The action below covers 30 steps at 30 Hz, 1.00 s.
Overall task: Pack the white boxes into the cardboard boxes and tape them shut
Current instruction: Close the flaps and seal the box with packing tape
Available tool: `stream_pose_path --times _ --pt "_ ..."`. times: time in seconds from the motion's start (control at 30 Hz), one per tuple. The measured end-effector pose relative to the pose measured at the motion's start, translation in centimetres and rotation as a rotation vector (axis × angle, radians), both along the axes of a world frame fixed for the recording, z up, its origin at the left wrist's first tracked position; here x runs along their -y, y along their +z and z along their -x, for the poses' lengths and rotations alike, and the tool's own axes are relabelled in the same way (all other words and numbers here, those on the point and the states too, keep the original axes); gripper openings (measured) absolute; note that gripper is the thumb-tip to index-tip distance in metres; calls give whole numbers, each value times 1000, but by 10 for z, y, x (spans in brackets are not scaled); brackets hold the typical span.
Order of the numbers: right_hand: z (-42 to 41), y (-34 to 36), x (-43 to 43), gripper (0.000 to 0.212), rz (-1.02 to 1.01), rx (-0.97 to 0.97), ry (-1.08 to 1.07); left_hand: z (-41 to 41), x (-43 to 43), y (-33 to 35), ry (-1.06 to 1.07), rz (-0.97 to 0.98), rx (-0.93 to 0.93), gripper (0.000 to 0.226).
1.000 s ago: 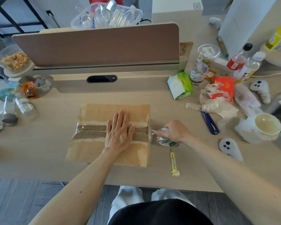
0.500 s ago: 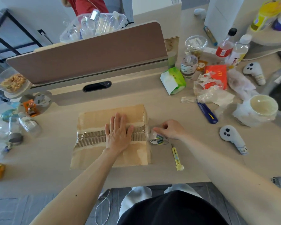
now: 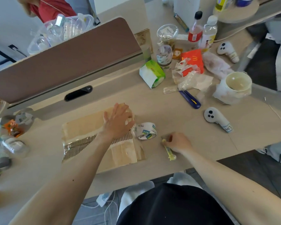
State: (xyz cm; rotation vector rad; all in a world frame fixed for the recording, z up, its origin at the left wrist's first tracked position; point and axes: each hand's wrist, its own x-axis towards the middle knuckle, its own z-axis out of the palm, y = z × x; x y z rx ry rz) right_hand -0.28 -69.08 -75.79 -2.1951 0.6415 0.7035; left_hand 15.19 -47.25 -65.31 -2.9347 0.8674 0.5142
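One view covers this moment, the head camera looking down on the desk (image 3: 177, 120). Half a second ago the right hand (image 3: 178, 142) was on the tape roll (image 3: 148, 126) at the right edge of the cardboard box (image 3: 86, 127); it has since let the roll go and dropped onto the yellow cutter (image 3: 170, 154), fingers curled round its upper end. The left hand (image 3: 118, 123), which lay flat on the middle of the taped seam (image 3: 81, 143), has slid to the box's far right corner, fingers straight and spread, holding nothing; motion blur hides whether it presses down. The roll now stands on the desk just beside the box, with what looks like a clear strand running from it to the box edge. I read this as the strip laid and the cut about to be made, so this box is nearly sealed. Counted: one cardboard box, lying closed near the front edge of the desk; one tape roll; one yellow cutter and one blue cutter (image 3: 190, 99) farther back; two white controllers (image 3: 216, 117) (image 3: 227, 51). No white boxes show; whether any are inside I cannot tell.
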Motion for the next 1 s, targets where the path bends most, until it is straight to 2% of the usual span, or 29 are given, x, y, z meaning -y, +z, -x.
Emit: stream_pose_path --times 0.23,0.37,0.43,0.57,0.67,0.8,0.93,1.0 --pt "3 -13 -21 25 199 61 51 -8 3 7 -59 -29 23 25" --pt "6 -22 -22 23 160 10 -28 -21 15 11 -152 -74 17 24" --pt "9 -18 -20 21 97 -3 -97 -30 28 15 -184 -106 -37 30" --pt "12 8 -19 24 0 71 -319 -47 52 17 -289 -198 -133 37" --pt "15 32 -24 25 -86 191 -423 -52 71 13 -346 -251 -262 39" --pt "20 74 -38 18 -435 262 -485 -52 91 8 -328 -274 -568 55" --pt "23 96 -62 17 -557 237 -343 -52 100 8 -384 -356 -816 40" --pt "23 103 -73 19 -618 240 -364 -52 102 4 -436 -332 -871 34"
